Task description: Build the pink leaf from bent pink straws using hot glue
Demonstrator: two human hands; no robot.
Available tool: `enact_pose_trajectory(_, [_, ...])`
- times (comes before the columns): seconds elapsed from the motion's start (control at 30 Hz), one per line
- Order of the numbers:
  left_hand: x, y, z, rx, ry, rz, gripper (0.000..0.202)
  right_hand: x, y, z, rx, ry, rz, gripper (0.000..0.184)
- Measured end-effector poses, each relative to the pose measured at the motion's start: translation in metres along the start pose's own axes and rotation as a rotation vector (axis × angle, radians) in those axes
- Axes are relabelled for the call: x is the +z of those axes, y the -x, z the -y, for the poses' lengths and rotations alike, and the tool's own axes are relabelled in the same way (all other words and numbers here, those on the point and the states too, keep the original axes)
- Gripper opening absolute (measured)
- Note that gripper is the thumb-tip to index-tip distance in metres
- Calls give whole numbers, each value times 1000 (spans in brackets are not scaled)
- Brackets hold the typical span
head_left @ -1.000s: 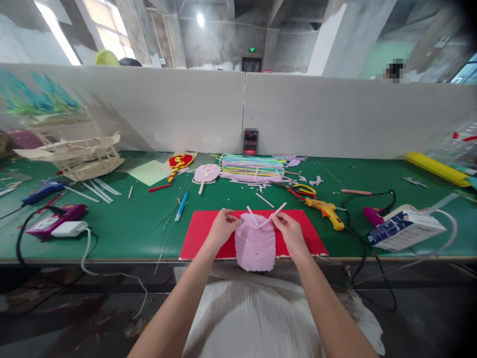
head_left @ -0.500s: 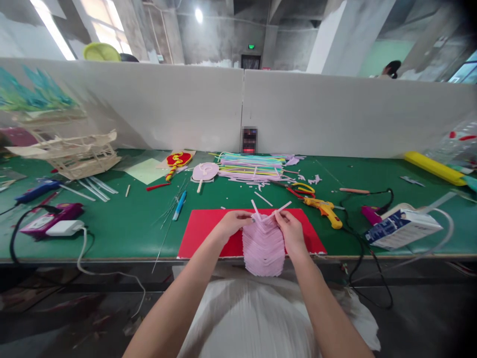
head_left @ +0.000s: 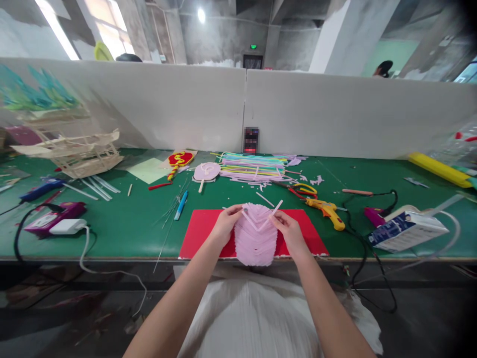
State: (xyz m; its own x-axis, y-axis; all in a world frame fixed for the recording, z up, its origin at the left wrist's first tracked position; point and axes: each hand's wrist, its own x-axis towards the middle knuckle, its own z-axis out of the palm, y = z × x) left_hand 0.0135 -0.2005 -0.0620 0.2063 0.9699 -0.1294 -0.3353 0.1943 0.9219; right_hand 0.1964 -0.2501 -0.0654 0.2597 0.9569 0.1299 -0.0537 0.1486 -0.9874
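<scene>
Two grips pinch: left hand point(head_left: 225, 226) on ribbed pink panel point(head_left: 256, 244), right hand point(head_left: 290, 231) on pale strip point(head_left: 278, 206), over red board point(head_left: 199, 227).

A bright window point(head_left: 112, 35) and lamp point(head_left: 201, 16) up top, a dark floor point(head_left: 55, 323) down low.
Daylight glows white at the upper left, and the round lamp shines at the top middle. A soft shadow falls on the left of the pale wall point(head_left: 179, 109). The green table point(head_left: 130, 243) looks a bit shiny. The blue-green spikes point(head_left: 40, 92) at the left edge are stretched and blurry, the top right corner goes black, and little squares hide the phone point(head_left: 251, 140).
</scene>
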Motion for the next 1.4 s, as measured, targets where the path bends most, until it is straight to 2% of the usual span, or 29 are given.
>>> enact_pose_trajectory(0.17, [-1,2,2,-4,64,-26,42,7,-7,2,27,40,-30,28])
enact_pose_trajectory(0.33, [-3,0,10,53,65,23,41,11,-9,-6,-4,35,-51,27])
enact_pose_trajectory(0.63, [-1,5,5,90,-112,85,46,11,-8,-12,-56,24,-61,27])
enact_pose_trajectory(0.9, [-2,2,8,70,-52,5,48,12,-6,-9,-115,28,-48,22])
enact_pose_trajectory(1.17, [-2,2,7,43,43,-47,50,12,-6,-9,-65,-47,-72,24])
enact_pose_trajectory(1.4, [-4,-1,10,70,100,-76,49,12,-6,-11,-90,-35,-73,25])
